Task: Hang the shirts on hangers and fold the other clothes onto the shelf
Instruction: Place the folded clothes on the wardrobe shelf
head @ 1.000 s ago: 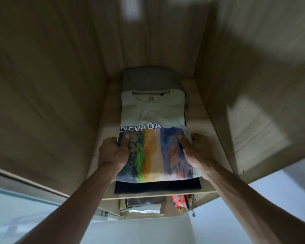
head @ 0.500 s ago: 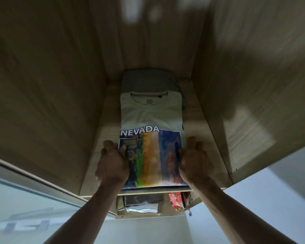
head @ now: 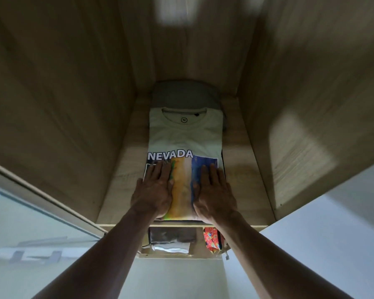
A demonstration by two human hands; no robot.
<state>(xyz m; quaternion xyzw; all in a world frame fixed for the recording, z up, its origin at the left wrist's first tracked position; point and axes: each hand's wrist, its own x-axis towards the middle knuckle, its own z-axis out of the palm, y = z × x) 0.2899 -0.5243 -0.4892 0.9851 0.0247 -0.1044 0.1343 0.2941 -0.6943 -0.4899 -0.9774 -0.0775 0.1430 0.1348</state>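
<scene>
A folded pale T-shirt [head: 185,137] with the word NEVADA and a colourful print lies on the wooden shelf [head: 242,175] inside a narrow wardrobe bay. It sits on a dark folded garment whose edge shows at its right side. My left hand [head: 154,190] lies flat on the left part of the print, fingers straight. My right hand [head: 214,190] lies flat on the right part, fingers straight as well. Behind the T-shirt a grey folded garment [head: 185,96] rests against the back wall.
Wooden side walls [head: 63,126] close in the shelf on both sides. Below the shelf's front edge, a lower compartment holds folded grey and white clothes [head: 171,240] and a bright patterned cloth [head: 211,239]. A glass pane [head: 20,234] stands at the left.
The stack slid deeper onto the shelf. Both hands left the sides of the stack, where they gripped it, and now lie flat on top of the print.
</scene>
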